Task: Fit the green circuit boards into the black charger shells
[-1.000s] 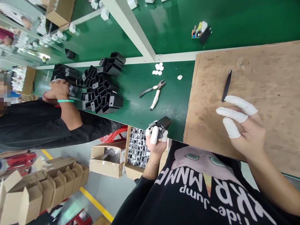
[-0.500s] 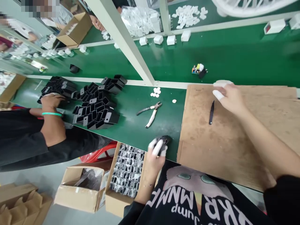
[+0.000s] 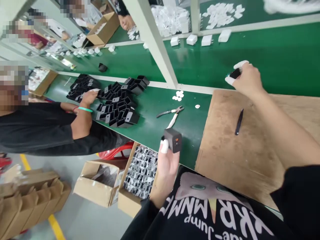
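Note:
My left hand (image 3: pixel 168 161), with white-covered fingertips, holds up a black charger housing (image 3: pixel 173 140) that has a small orange slot on one face. My right hand (image 3: pixel 246 76) reaches over the green belt and pinches a small circuit board assembly (image 3: pixel 235 73), its black part showing between thumb and fingers. Below that hand a pair of black tweezers (image 3: pixel 239 122) lies on the cardboard sheet (image 3: pixel 222 146). Behind the left hand, pliers (image 3: pixel 175 113) with one white-wrapped handle rest on the green bench, partly covered by the housing.
Several white round stickers (image 3: pixel 178 95) lie near the metal post (image 3: pixel 160 50). To the left, a co-worker's hand (image 3: pixel 90 96) is among stacked black housings (image 3: pixel 120 101). White chargers (image 3: pixel 192 39) line the far ledge. A box of wrapped parts (image 3: pixel 141 170) stands below the bench edge.
My right hand has moved forward to the belt and picked up the circuit board assembly. My left hand has raised and turned the black housing. The view has shifted left.

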Demonstrator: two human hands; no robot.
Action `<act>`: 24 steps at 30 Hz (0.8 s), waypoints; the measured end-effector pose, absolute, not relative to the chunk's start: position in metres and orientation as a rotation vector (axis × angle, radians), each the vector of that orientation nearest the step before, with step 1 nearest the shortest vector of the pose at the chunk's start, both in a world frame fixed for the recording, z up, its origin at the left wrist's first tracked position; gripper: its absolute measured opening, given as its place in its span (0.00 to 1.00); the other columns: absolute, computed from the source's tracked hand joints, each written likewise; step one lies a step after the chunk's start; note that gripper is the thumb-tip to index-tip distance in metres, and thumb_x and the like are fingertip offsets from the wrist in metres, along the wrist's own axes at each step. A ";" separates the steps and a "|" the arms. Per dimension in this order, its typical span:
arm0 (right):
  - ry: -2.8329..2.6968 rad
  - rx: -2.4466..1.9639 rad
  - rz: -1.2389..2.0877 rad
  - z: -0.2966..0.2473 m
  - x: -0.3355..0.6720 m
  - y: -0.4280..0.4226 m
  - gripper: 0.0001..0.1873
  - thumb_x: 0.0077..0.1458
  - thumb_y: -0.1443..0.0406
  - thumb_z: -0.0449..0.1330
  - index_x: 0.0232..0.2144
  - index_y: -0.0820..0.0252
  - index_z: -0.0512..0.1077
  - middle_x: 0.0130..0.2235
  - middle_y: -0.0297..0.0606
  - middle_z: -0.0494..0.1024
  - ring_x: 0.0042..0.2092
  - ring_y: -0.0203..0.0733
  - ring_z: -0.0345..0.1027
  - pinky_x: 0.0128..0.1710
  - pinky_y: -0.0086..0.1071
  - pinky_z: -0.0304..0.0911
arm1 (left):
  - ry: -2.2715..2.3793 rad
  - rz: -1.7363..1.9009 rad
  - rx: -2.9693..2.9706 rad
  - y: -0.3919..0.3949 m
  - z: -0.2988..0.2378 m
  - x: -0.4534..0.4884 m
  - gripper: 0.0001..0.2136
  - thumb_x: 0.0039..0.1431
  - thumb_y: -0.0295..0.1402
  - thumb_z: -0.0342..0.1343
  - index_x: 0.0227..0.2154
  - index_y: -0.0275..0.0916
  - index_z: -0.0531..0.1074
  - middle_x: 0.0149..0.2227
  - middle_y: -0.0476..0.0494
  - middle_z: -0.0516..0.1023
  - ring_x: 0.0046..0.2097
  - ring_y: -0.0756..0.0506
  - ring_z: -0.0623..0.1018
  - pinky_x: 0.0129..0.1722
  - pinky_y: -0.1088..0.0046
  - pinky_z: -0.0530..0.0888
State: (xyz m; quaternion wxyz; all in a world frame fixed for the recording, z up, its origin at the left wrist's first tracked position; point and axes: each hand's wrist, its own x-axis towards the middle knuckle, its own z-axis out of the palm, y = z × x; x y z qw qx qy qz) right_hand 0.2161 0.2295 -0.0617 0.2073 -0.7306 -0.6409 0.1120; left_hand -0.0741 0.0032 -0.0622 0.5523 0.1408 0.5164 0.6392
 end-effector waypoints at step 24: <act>-2.665 -0.924 -0.315 -0.058 0.198 0.042 0.17 0.61 0.64 0.55 0.50 0.68 0.71 0.49 0.51 0.78 0.49 0.54 0.70 0.45 0.44 0.67 | 1.661 1.487 2.180 0.027 -0.147 -0.125 0.14 0.61 0.41 0.55 0.45 0.41 0.63 0.46 0.40 0.67 0.51 0.43 0.73 0.50 0.62 0.73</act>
